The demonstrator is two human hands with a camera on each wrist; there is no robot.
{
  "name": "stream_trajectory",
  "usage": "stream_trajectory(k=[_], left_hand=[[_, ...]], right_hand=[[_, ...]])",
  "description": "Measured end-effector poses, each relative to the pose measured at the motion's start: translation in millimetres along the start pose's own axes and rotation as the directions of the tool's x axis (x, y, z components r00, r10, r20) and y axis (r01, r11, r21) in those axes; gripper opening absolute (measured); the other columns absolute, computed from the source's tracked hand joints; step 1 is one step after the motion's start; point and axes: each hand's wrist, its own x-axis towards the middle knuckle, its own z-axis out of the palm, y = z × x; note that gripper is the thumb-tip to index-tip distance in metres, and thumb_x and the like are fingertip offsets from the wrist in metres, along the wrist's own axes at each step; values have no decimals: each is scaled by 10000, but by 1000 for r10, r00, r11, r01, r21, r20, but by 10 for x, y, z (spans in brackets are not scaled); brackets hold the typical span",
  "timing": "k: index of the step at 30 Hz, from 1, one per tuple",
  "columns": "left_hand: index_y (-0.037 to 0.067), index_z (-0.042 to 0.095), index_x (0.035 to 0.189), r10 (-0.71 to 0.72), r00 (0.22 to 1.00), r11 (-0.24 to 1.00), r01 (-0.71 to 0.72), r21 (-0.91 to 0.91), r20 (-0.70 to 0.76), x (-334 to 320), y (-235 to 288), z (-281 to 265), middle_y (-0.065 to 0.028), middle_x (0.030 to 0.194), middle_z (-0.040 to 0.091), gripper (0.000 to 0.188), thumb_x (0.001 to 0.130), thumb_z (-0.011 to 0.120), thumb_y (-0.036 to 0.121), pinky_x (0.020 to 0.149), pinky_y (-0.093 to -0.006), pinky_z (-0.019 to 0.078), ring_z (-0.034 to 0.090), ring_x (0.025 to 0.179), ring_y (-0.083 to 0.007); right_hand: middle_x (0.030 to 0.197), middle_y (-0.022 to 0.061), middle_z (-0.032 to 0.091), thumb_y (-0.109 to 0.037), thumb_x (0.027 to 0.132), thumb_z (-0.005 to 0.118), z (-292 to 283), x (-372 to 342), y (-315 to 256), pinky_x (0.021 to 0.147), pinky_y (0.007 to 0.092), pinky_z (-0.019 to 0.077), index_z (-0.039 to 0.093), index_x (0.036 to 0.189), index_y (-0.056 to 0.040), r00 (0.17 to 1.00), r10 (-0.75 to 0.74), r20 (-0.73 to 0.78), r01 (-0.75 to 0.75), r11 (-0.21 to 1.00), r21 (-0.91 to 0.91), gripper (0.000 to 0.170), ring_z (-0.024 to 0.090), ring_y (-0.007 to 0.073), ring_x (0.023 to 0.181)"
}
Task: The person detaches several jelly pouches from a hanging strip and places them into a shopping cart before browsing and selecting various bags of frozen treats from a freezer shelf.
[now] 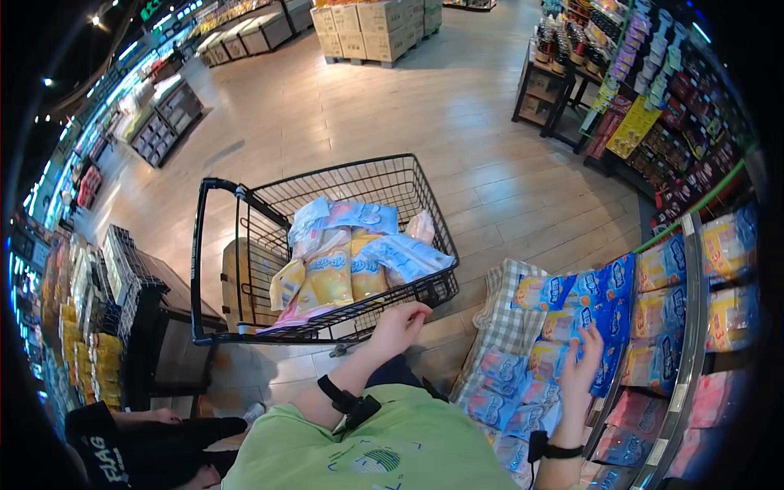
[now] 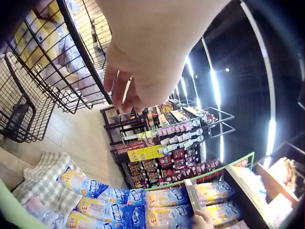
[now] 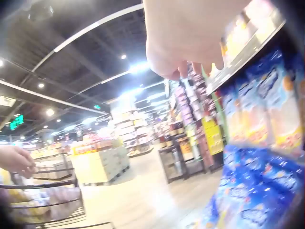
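My left hand (image 1: 400,325) hangs with loosely bent fingers beside the near rim of a black wire shopping cart (image 1: 433,196). Nothing shows in its fingers (image 2: 125,90), close by the cart's edge in the left wrist view. Inside the cart lie several plastic-wrapped packs: a yellow pack (image 1: 328,282), a light blue pack (image 1: 408,257) and another blue-and-white pack (image 1: 359,216). Over the shelf display at right, my right hand (image 1: 580,363) is raised with its fingers apart and holds nothing. Blue-and-yellow bread packs (image 1: 584,287) lie just beyond it.
A checkered cloth (image 1: 496,314) drapes the display's edge. Shelf rails (image 1: 682,359) with more packs rise on the right. At lower left, a person in black (image 1: 155,445) is close by. Stacked cartons (image 1: 367,33) stand farther off on the wooden floor (image 1: 286,118).
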Motion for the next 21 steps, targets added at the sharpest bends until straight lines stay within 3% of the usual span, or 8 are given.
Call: stream_trajectory(k=[3,5,7,12,14,15,17,21], left_hand=[[29,648,954,-97,987,993,87,-79,-126,131,-239,-321,-121,771,659,140,840,570,52,615,-304,493,634,652,-209],[21,636,994,-251,963,961,237,-141,-93,236,-428,-565,-86,846,671,157,865,553,53,718,-274,497,639,789,-145],[19,632,996,-216,971,974,208,-89,-100,393,-566,-813,-88,839,669,158,866,553,61,714,-273,494,633,776,-144],[37,636,986,-226,967,974,220,-60,-118,654,-928,-1111,-114,847,669,161,851,559,77,698,-316,513,652,752,-212],[31,630,999,-262,960,965,258,-48,-100,720,-1026,-1222,-118,868,667,166,858,555,79,697,-315,514,651,758,-209],[31,630,999,-264,960,964,260,-51,-97,733,-1053,-1271,-118,868,667,166,858,555,79,697,-315,514,651,758,-209],[21,625,1013,-286,955,950,271,-156,-82,756,-1087,-1378,-106,884,671,173,869,548,80,704,-299,510,647,777,-185],[11,613,1048,-320,946,917,297,-265,-45,791,-1186,-1542,-48,892,657,196,882,537,82,724,-249,475,598,778,-101]], right_hand=[[1221,187,507,-41,819,543,728,292,-694,989,411,373,526,1169,-29,970,-124,211,104,989,105,350,475,362,1160],[1191,192,521,-37,803,559,1222,475,-1075,957,406,404,539,1143,-28,923,-220,315,143,958,249,340,493,369,1129],[1122,186,541,-74,784,607,1660,653,-1486,908,400,434,553,1090,-22,886,-286,364,181,938,297,315,520,364,1059],[1032,179,539,-239,763,681,2788,913,-2064,833,400,462,566,1028,-29,773,-274,573,284,956,74,357,545,335,974],[1092,169,526,-294,772,672,3066,953,-2243,837,417,468,580,1044,-44,706,-117,699,401,879,-257,381,545,330,1014],[1092,169,526,-294,772,672,3191,951,-2241,837,417,468,580,1044,-44,704,-113,701,400,879,-260,381,545,330,1014],[1149,153,503,-312,776,664,3440,960,-2228,825,440,479,577,1075,-53,679,60,732,403,803,-439,406,528,342,1066],[1138,165,535,-274,786,650,3585,977,-2253,810,450,491,569,1105,-60,586,74,807,503,747,-434,393,531,368,1082]])
